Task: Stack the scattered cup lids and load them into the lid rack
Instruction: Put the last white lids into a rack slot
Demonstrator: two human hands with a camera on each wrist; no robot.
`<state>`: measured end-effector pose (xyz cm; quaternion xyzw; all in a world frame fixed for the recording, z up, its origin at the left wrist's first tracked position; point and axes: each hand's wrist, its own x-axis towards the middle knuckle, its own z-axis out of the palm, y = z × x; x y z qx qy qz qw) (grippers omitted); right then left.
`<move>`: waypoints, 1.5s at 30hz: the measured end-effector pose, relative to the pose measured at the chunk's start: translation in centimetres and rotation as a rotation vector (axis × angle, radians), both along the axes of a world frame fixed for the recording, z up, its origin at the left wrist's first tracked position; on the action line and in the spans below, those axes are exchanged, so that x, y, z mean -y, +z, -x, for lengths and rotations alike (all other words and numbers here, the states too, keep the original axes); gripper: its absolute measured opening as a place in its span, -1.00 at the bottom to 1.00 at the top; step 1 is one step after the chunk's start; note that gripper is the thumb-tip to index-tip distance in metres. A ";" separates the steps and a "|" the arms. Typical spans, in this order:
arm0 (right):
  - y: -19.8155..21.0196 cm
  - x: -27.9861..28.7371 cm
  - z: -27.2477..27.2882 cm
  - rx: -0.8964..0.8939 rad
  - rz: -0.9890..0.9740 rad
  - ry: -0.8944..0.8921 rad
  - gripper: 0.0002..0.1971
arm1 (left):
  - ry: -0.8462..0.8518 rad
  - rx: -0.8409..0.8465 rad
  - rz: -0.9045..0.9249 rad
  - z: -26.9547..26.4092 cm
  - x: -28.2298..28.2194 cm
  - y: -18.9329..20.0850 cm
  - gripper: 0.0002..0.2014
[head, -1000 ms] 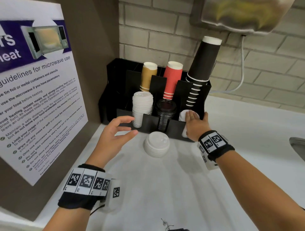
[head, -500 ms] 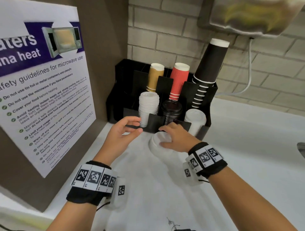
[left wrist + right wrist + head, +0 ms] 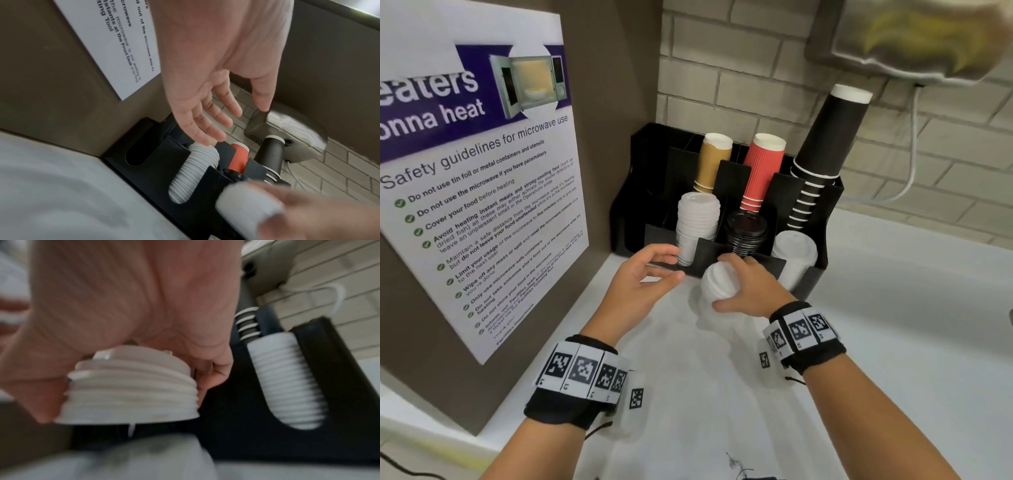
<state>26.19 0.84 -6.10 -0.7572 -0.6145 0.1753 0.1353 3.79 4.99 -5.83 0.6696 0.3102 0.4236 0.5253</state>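
My right hand [image 3: 736,284] grips a short stack of white lids [image 3: 719,282] from above, lifted just off the counter in front of the black lid rack [image 3: 810,277]. The same white lid stack [image 3: 129,392] fills the right wrist view, thumb and fingers curled round it. In the rack's front slots stand a tall white lid pile [image 3: 697,226], a black lid pile [image 3: 745,233] and a shorter white lid pile [image 3: 794,255]. My left hand [image 3: 650,270] hovers open beside the held stack, fingers spread, in front of the tall white lid pile [image 3: 195,172].
Behind the lids the rack holds stacks of tan cups [image 3: 712,164], red cups [image 3: 760,171] and tall black cups [image 3: 822,154]. A microwave safety poster [image 3: 476,192] hangs on the brown panel at the left. A brick wall and a wall dispenser [image 3: 907,41] lie behind. White counter [image 3: 893,325] extends right.
My right hand left the rack's right slot, came down on the loose lid stack on the counter, closed round it and raised it slightly. The left hand stayed open nearby.
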 end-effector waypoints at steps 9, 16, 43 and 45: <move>4.2 3.3 3.5 -0.786 -0.253 0.176 -0.36 | -0.239 0.152 0.071 -2.6 1.6 0.3 -0.07; 5.4 4.0 1.8 -0.807 -0.188 0.199 -0.37 | -0.289 0.166 0.048 -2.8 1.3 0.3 -0.14; 5.8 3.3 2.3 -0.667 -0.355 0.167 -0.41 | -0.242 0.128 0.066 -3.6 1.1 0.0 0.00; 7.2 2.9 0.4 -0.611 -0.431 0.143 -0.41 | -0.206 0.102 0.041 -3.1 0.8 0.0 -0.08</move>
